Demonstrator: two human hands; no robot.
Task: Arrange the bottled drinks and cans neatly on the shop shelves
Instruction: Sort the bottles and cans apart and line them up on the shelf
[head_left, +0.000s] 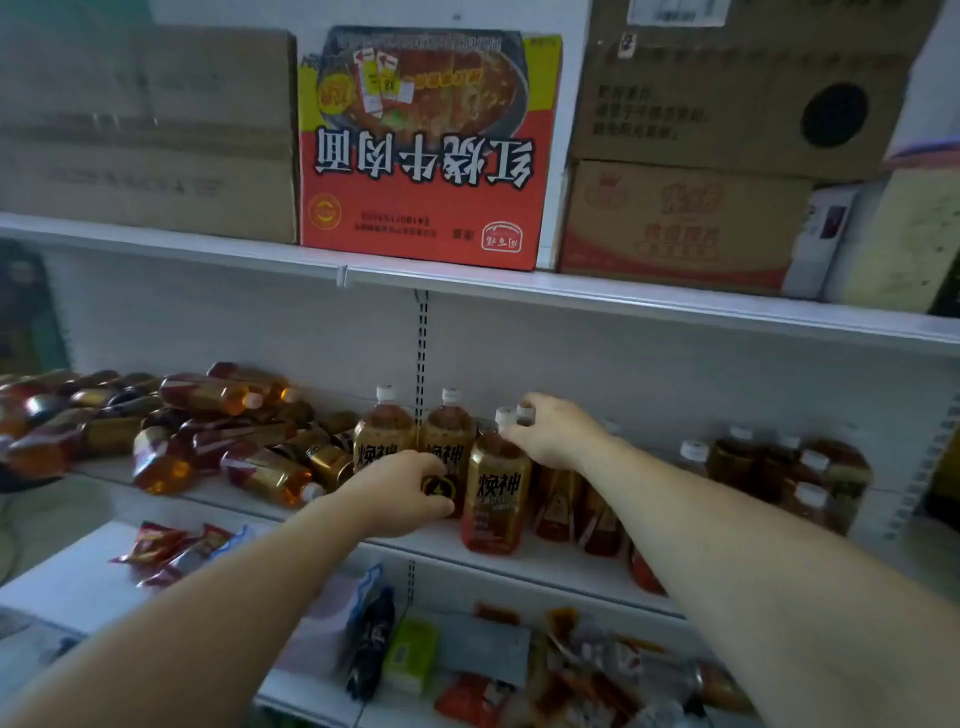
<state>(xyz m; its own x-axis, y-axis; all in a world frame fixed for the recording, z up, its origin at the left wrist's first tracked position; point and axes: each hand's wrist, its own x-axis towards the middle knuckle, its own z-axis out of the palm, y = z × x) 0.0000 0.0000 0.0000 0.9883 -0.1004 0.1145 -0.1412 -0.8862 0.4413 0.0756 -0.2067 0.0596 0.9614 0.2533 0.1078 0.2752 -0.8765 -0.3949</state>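
Mid-lineup: my left hand (402, 491) clamps a dark can (439, 486) beside the front tea bottle (496, 488); my right hand (553, 431) pinches a white cap (525, 413) behind it. Next: stand both straight.

upright plastic tea bottles (496, 488): amber, gold-and-red labels, black characters, white caps | noodle carton (423, 150): red, yellow corners, white characters | metal shelf edge (208, 248): white | plain cardboard box (150, 130): brown
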